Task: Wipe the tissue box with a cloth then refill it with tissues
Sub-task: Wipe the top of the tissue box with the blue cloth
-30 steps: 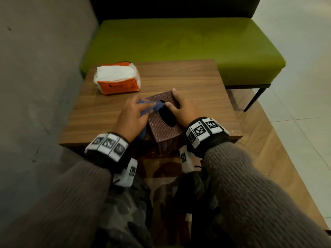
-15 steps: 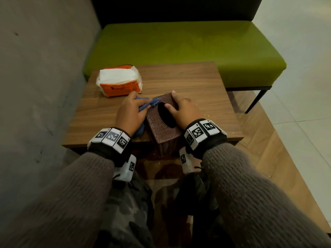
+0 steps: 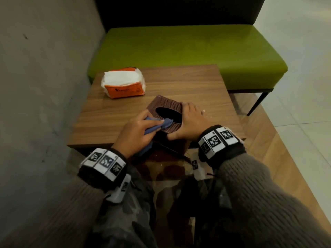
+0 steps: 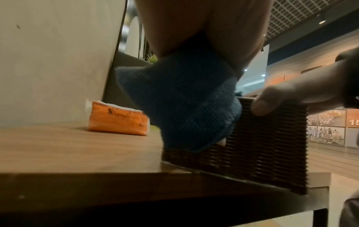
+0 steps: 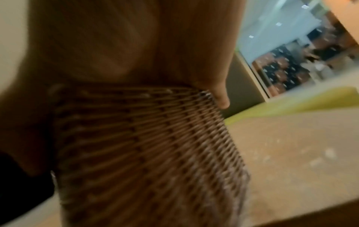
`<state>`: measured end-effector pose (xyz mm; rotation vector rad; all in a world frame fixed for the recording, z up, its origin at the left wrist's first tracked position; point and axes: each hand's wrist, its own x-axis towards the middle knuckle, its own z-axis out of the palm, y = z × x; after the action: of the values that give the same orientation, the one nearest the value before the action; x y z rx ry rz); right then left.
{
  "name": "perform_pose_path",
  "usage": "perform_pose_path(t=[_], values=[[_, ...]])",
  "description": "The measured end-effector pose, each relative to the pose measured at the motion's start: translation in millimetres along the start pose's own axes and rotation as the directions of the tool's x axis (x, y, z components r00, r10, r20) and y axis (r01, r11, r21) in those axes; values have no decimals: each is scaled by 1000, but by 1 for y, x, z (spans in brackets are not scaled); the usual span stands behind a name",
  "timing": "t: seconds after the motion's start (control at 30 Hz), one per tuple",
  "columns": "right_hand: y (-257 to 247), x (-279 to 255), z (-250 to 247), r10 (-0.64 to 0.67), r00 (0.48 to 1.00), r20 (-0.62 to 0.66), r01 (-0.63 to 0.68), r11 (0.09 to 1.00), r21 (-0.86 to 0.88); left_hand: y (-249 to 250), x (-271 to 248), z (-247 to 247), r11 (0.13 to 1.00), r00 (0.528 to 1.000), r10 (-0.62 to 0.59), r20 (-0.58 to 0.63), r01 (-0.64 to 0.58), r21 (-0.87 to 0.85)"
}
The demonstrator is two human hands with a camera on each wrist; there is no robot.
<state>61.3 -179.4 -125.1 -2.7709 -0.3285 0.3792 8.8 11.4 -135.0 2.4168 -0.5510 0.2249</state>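
Blue cloth (image 3: 157, 125) on the box, wiping under way, refill not begun.
At the table's (image 3: 111, 120) near edge, the left hand (image 3: 136, 133) grips the cloth against the brown woven tissue box (image 3: 167, 106); the right hand (image 3: 189, 120) clasps its right side. The orange tissue pack (image 3: 123, 83) waits far left.

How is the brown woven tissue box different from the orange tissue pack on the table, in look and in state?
The tissue box is dark brown and woven, rigid; the tissue pack is orange, soft plastic with white tissues showing. The tissue box shows only a dark oval opening, no tissues visible. The tissue box is held by the right hand and touched by the blue cloth in the left hand; the tissue pack lies untouched. The tissue box overhangs the near edge; the tissue pack sits farther back. Both rest on the wooden table.
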Motion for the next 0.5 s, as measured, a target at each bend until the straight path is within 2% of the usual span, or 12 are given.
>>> perform_pose_path(t=[0.07, 0.1, 0.2, 0.23, 0.27, 0.37, 0.43, 0.5], values=[[4, 3, -5, -68, 997, 30, 68, 998, -1, -10, 5, -10, 1000, 997, 30, 76, -30, 2], [5, 5, -5, -84, 996, 43, 84, 996, 5, -19, 13, -15, 999, 998, 4, 70, -6, 32], [8, 8, -5, -119, 992, 36, 118, 993, 15, -43, 34, -26, 980, 983, -184, -24, 185, 73], [9, 8, -5, -120, 992, 35, 120, 993, 13, -42, 35, -24, 977, 979, -202, -35, 204, 63], [9, 8, -6, -118, 992, 41, 118, 993, 7, -35, 31, -20, 982, 985, -174, -19, 175, 65], [8, 10, -9, -109, 991, 81, 111, 993, -25, -7, 13, -11, 999, 992, -19, 126, 16, 28], [7, 11, -10, -98, 988, 116, 101, 995, -24, -5, 13, -18, 1000, 988, -13, 155, 14, -3], [4, 13, -12, -90, 985, 150, 95, 995, -24, -16, 21, -23, 997, 994, -76, 83, 74, 24]])
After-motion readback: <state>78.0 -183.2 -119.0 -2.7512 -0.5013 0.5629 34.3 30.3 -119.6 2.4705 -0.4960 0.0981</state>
